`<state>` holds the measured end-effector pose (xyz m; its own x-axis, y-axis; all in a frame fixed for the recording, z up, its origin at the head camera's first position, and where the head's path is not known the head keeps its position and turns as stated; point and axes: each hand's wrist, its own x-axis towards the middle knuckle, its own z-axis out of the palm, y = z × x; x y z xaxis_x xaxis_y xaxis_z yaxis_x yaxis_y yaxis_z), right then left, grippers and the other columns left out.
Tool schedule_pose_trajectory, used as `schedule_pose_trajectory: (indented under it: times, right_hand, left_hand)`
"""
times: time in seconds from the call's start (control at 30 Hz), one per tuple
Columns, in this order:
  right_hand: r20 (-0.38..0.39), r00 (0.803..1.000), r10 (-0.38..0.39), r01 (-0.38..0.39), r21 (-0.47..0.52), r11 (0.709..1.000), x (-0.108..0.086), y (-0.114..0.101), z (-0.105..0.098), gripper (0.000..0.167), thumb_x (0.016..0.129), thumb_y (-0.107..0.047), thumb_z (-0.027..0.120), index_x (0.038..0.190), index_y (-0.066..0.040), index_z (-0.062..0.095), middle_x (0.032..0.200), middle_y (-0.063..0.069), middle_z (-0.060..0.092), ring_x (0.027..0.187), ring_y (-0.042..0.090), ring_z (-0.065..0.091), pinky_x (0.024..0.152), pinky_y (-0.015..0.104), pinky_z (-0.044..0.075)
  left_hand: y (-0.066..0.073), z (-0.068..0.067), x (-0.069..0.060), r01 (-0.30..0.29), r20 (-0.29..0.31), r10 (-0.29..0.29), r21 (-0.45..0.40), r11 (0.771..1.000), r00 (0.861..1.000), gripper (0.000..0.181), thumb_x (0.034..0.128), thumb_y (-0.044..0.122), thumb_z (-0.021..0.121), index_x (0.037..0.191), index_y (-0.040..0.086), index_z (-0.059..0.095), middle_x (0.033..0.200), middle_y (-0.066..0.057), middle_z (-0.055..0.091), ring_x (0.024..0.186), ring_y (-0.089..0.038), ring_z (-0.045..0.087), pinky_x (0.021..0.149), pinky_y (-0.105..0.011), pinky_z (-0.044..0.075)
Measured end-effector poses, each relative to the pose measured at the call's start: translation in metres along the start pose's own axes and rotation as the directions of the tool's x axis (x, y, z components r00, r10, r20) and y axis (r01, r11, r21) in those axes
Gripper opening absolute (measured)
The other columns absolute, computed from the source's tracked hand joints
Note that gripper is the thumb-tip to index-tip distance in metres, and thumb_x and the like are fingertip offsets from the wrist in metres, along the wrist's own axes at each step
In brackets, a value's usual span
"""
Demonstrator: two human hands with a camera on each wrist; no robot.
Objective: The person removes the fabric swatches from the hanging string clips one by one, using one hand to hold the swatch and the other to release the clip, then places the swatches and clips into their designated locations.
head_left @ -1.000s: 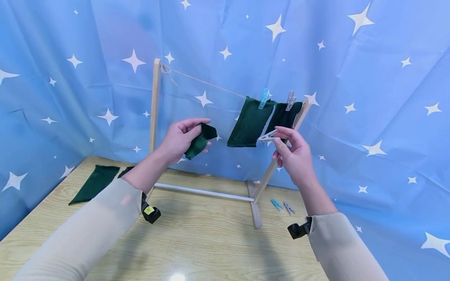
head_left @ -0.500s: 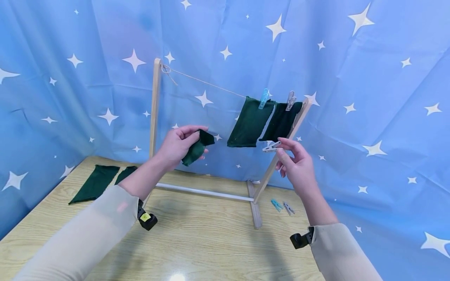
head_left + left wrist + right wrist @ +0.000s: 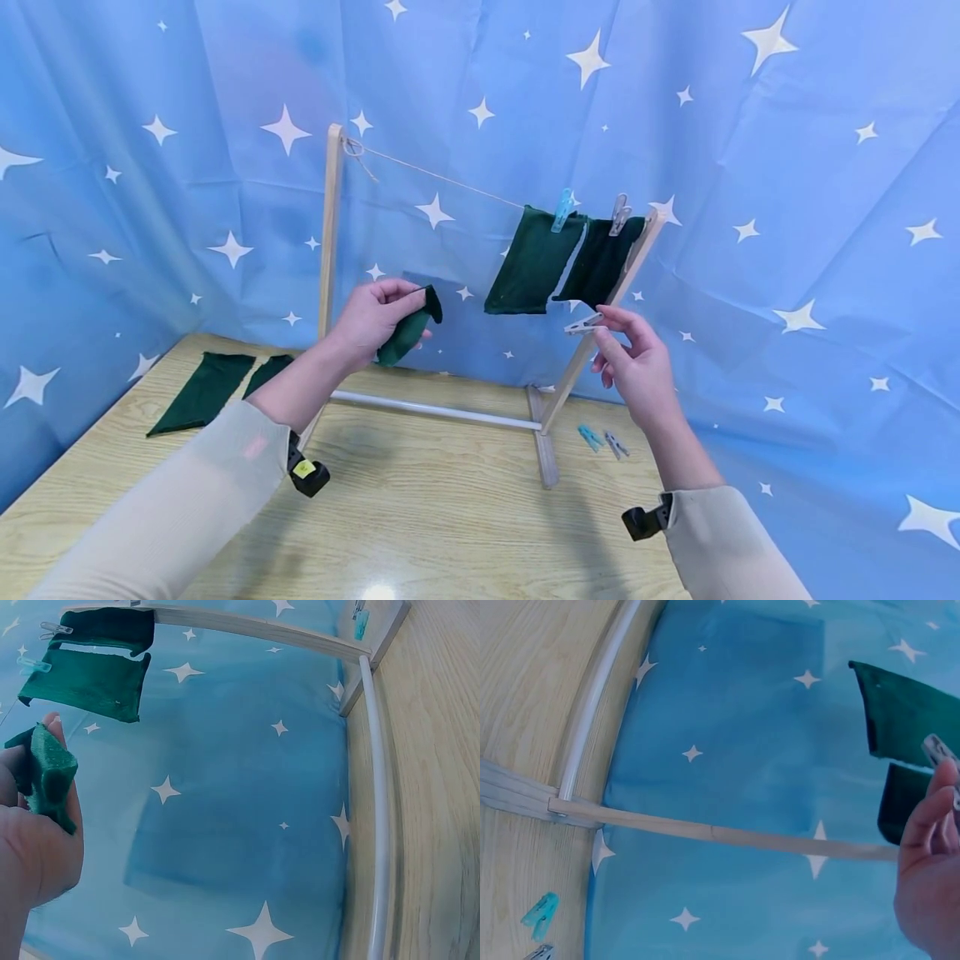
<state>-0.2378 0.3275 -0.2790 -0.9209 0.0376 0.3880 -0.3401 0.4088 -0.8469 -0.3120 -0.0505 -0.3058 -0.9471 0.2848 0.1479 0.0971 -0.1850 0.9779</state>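
My left hand pinches a folded dark green cloth between thumb and fingers, below the string. The same cloth shows at the left edge of the left wrist view. In my right hand a grey clothespin is held by its end between thumb and fingertips, in front of the rack's right post. Two green cloths hang on the string: the left one under a blue clothespin, the right one under a grey clothespin.
Two more green cloths, one of them in full view, lie on the table at the left. A blue clothespin and a grey one lie right of the rack's foot. A white bar joins the posts low down.
Both hands have moved down a little, the left also slightly left and the right slightly right, with the cloth and clothespin still in them. The hanging cloths have not moved.
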Motion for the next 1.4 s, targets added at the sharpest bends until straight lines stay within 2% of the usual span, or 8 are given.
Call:
schedule_pose_trajectory:
  times: [0.2, 0.33, 0.53, 0.6, 0.87, 1.07, 1.27, 1.4]
  right_hand:
    - [-0.001, 0.999, 0.036, -0.036, -0.002, 0.999, -0.003, 0.006, -0.002, 0.048, 0.113, -0.032, 0.064, 0.156, -0.010, 0.057, 0.126, 0.000, 0.065, 0.071, 0.012, 0.065, 0.060, 0.021, 0.056]
    - [-0.002, 0.998, 0.058, -0.058, -0.017, 0.998, -0.006, 0.013, -0.005, 0.050, 0.113, -0.035, 0.064, 0.156, -0.011, 0.057, 0.125, -0.004, 0.065, 0.072, 0.011, 0.065, 0.060, 0.021, 0.056]
    - [-0.010, 0.997, 0.072, -0.073, -0.030, 0.997, -0.009, 0.021, -0.008, 0.052, 0.113, -0.036, 0.064, 0.157, -0.010, 0.056, 0.123, -0.005, 0.065, 0.072, 0.012, 0.066, 0.059, 0.022, 0.056]
    - [-0.013, 0.997, 0.079, -0.079, -0.031, 0.996, -0.010, 0.022, -0.008, 0.051, 0.113, -0.036, 0.064, 0.157, -0.010, 0.056, 0.123, -0.006, 0.065, 0.072, 0.012, 0.066, 0.059, 0.022, 0.056]
    - [-0.019, 0.992, 0.126, -0.126, -0.014, 0.992, -0.014, 0.028, -0.010, 0.049, 0.112, -0.034, 0.067, 0.154, -0.012, 0.059, 0.122, -0.007, 0.065, 0.073, 0.010, 0.065, 0.059, 0.024, 0.056]
    - [-0.028, 0.986, 0.166, -0.166, -0.014, 0.986, -0.017, 0.035, -0.013, 0.047, 0.110, -0.035, 0.071, 0.150, -0.013, 0.062, 0.119, -0.009, 0.066, 0.072, 0.010, 0.066, 0.057, 0.024, 0.054]
    - [-0.022, 0.976, 0.215, -0.215, -0.021, 0.976, -0.025, 0.046, -0.018, 0.039, 0.110, -0.037, 0.071, 0.145, -0.020, 0.064, 0.122, -0.009, 0.065, 0.075, 0.010, 0.067, 0.058, 0.024, 0.054]
    - [-0.021, 0.967, 0.255, -0.256, -0.061, 0.965, -0.032, 0.057, -0.022, 0.045, 0.110, -0.040, 0.070, 0.148, -0.018, 0.062, 0.125, -0.009, 0.064, 0.078, 0.010, 0.067, 0.060, 0.026, 0.055]
  left_hand:
    - [-0.003, -0.003, -0.002, 0.043, -0.013, -0.042, 0.042, 0.998, 0.999, 0.027, 0.1097, 0.031, 0.071, 0.121, 0.007, 0.075, 0.108, -0.006, 0.074, 0.083, -0.023, 0.081, 0.071, -0.034, 0.067]
    - [-0.005, -0.006, -0.002, 0.054, -0.044, -0.048, 0.139, 0.989, 0.998, 0.028, 0.1070, 0.035, 0.075, 0.115, 0.009, 0.079, 0.104, -0.002, 0.078, 0.092, -0.022, 0.077, 0.072, -0.029, 0.062]
    - [-0.009, -0.012, -0.001, 0.051, -0.062, -0.036, 0.259, 0.965, 0.997, 0.026, 0.1042, 0.036, 0.078, 0.106, 0.010, 0.082, 0.128, -0.006, 0.073, 0.130, -0.027, 0.061, 0.106, -0.041, 0.051]
    - [-0.009, -0.012, -0.001, 0.054, -0.056, -0.040, 0.283, 0.958, 0.998, 0.026, 0.1038, 0.037, 0.078, 0.103, 0.011, 0.082, 0.131, -0.007, 0.072, 0.135, -0.029, 0.057, 0.112, -0.045, 0.046]
    - [-0.010, -0.013, -0.005, 0.104, -0.028, -0.100, 0.306, 0.946, 0.995, 0.031, 0.1020, 0.042, 0.080, 0.105, 0.011, 0.082, 0.098, 0.001, 0.077, 0.099, -0.023, 0.068, 0.092, -0.038, 0.055]
    - [-0.014, -0.014, -0.006, 0.118, 0.020, -0.127, 0.248, 0.961, 0.992, 0.031, 0.1082, 0.032, 0.073, 0.121, 0.004, 0.079, 0.116, -0.010, 0.080, 0.095, -0.020, 0.078, 0.090, -0.035, 0.064]
    - [-0.020, -0.017, -0.010, 0.129, 0.024, -0.139, 0.250, 0.960, 0.990, 0.033, 0.1124, 0.030, 0.066, 0.132, 0.004, 0.074, 0.128, -0.010, 0.076, 0.096, -0.018, 0.071, 0.091, -0.031, 0.059]
    - [-0.024, -0.019, -0.016, 0.161, 0.040, -0.175, 0.233, 0.959, 0.984, 0.034, 0.1140, 0.030, 0.063, 0.135, 0.005, 0.072, 0.130, -0.013, 0.078, 0.107, -0.023, 0.072, 0.093, -0.034, 0.059]
